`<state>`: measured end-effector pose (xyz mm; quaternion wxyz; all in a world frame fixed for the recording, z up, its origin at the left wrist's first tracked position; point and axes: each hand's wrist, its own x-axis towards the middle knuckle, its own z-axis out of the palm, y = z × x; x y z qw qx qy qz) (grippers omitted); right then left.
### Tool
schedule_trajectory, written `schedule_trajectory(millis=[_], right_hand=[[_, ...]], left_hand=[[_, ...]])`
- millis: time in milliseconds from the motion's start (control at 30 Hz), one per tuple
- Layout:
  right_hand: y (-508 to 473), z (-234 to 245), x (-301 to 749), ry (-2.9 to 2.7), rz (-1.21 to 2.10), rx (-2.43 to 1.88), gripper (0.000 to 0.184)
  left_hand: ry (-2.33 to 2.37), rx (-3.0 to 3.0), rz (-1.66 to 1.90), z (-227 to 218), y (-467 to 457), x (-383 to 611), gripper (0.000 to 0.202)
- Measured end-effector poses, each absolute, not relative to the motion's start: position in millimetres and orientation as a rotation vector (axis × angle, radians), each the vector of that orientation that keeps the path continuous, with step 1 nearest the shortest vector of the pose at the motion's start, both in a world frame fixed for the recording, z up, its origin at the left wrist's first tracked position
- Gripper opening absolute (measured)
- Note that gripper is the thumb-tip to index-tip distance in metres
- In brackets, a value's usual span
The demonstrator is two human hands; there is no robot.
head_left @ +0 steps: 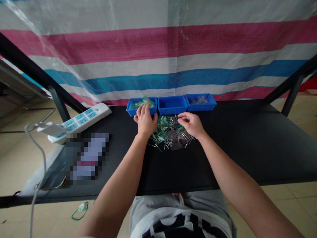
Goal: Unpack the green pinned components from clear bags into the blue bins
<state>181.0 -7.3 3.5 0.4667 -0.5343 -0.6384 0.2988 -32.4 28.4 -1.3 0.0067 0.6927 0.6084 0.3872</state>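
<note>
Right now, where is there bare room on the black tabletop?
Widest: the black tabletop right of the right hand and forearm. Smaller: between the near edge and the pile of green and clear packets with silver pins. Crowded: that pile and around the long white plastic power strip.

The left hand [145,123] covers part of a blue box [131,113], its grasp unclear. Anything the right hand [192,123] pinches is too small to tell. Blocky blur masks a thing [89,157] on the table [173,175], and the bottom edge cuts off both forearms [123,178]
</note>
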Motion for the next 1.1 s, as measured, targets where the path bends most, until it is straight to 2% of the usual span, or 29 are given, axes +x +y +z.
schedule_trajectory(millis=[267, 467, 867, 1000, 1100], right_hand=[[-9.3, 3.4, 178.8, -1.738, 0.674, -1.339, 0.020], [-11.6, 5.7, 176.5, -1.817, 0.592, -1.343, 0.018], [-14.0, 8.3, 175.4, -1.906, 0.504, -1.347, 0.017], [-13.9, 9.6, 176.6, -1.915, 0.459, -1.304, 0.015], [-14.5, 11.2, 178.5, -1.992, 0.426, -1.207, 0.017]], left_hand=[[2.158, 2.187, 0.798, 0.8, 23.0, -29.0, 0.066], [2.268, 2.121, 0.781, 5.3, 19.9, -27.4, 0.069], [2.061, 2.324, 0.753, 0.3, 23.1, -27.4, 0.069], [2.061, 2.285, 0.891, 2.4, 22.0, -25.5, 0.061], [2.045, 2.258, 1.045, 6.1, 19.8, -21.8, 0.042]])
